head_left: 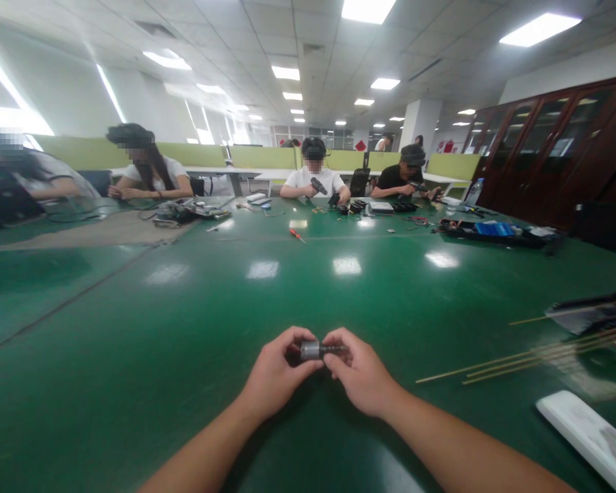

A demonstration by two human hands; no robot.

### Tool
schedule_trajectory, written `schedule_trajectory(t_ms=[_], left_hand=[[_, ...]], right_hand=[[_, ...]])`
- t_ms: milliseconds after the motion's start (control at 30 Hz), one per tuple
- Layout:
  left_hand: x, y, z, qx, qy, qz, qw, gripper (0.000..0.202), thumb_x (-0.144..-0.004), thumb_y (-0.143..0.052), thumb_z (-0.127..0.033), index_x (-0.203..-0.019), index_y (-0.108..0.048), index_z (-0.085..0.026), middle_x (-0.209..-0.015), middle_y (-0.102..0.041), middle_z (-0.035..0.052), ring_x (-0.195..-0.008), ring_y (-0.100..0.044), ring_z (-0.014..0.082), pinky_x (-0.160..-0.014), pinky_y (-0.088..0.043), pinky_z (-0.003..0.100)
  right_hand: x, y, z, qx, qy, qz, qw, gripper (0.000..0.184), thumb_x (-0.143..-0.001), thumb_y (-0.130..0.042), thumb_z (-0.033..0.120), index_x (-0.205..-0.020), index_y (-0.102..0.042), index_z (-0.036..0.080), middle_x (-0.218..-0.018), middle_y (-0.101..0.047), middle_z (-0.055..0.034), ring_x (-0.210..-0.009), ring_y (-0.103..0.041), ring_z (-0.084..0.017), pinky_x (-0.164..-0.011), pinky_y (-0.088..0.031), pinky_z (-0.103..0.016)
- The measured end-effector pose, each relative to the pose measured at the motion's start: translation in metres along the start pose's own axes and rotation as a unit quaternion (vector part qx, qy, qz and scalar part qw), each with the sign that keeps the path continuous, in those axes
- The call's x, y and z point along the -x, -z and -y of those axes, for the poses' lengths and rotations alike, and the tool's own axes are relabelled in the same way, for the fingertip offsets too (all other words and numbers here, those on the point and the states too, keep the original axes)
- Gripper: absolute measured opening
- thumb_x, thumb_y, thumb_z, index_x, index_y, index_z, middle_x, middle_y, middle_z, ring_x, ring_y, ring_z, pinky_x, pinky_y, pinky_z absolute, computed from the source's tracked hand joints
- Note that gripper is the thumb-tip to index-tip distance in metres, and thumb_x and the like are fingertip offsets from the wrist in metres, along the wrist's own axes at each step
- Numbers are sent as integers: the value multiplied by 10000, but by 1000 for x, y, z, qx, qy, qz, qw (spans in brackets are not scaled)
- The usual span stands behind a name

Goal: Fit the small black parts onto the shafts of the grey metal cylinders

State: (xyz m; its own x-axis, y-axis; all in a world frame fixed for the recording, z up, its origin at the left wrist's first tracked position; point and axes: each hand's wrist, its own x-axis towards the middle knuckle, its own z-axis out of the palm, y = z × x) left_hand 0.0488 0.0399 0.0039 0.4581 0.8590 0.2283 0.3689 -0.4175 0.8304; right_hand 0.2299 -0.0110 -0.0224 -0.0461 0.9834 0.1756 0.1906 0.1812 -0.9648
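A small silver cylinder with a dark end, like a little motor (314, 350), is pinched between both my hands just above the green table (185, 322). My left hand (278, 373) grips its silver end with curled fingers. My right hand (356, 370) pinches the dark end with thumb and fingertips. Both forearms reach in from the bottom edge.
Thin wooden sticks (523, 359) lie to the right, with a white flat device (590, 435) and a dark tray (595, 311) near them. A red-handled screwdriver (297, 235) lies mid-table. Several other people sit at the far side with parts and tools before them.
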Motion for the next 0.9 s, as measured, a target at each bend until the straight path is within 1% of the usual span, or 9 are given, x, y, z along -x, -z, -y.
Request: schedule_trajectory(t_ms=[133, 233, 467, 767, 900], left_hand=[[0, -1, 0, -5, -2, 5, 1000, 240, -755, -721, -263, -978, -643, -223, -929, -690, 4, -849, -627, 201, -792, -470, 310], [0, -1, 0, -10, 0, 8, 1000, 234, -765, -717, -265, -985, -645, -230, -933, -689, -2, -846, -625, 197, -788, -466, 307], [1, 0, 3, -6, 8, -1, 1000, 237, -768, -716, -263, -993, -648, -228, -931, -686, -3, -826, -620, 192, -778, -460, 308], [0, -2, 5, -6, 15, -13, 1000, 248, -755, -732, -257, -988, -656, -219, -905, -684, -3, -802, -608, 189, -756, -449, 301], [1, -1, 7, 3, 20, -13, 1000, 251, -749, -731, -243, -986, -655, -218, -896, -683, -1, -799, -604, 190, -755, -448, 301]], right_hand=[[0, 1, 0, -3, 1, 2, 1000, 140, -878, -578, 218, -1016, -602, 227, -933, -650, -11, -738, -600, -153, -681, -468, -278], [0, 1, 1, -11, -9, 4, 1000, 133, -873, -583, 220, -1005, -602, 221, -913, -649, -12, -694, -591, -144, -648, -467, -269], [-2, 1, 4, -20, -24, 6, 999, 110, -867, -572, 220, -972, -602, 208, -853, -635, -7, -617, -568, -130, -610, -464, -263], [-1, 0, 0, -26, -19, 7, 999, 98, -876, -554, 217, -969, -584, 213, -812, -612, 17, -602, -559, -117, -597, -457, -241], [-1, 0, -3, -19, -15, 2, 1000, 130, -854, -584, 209, -984, -579, 218, -828, -621, 15, -625, -571, -125, -595, -458, -239]])
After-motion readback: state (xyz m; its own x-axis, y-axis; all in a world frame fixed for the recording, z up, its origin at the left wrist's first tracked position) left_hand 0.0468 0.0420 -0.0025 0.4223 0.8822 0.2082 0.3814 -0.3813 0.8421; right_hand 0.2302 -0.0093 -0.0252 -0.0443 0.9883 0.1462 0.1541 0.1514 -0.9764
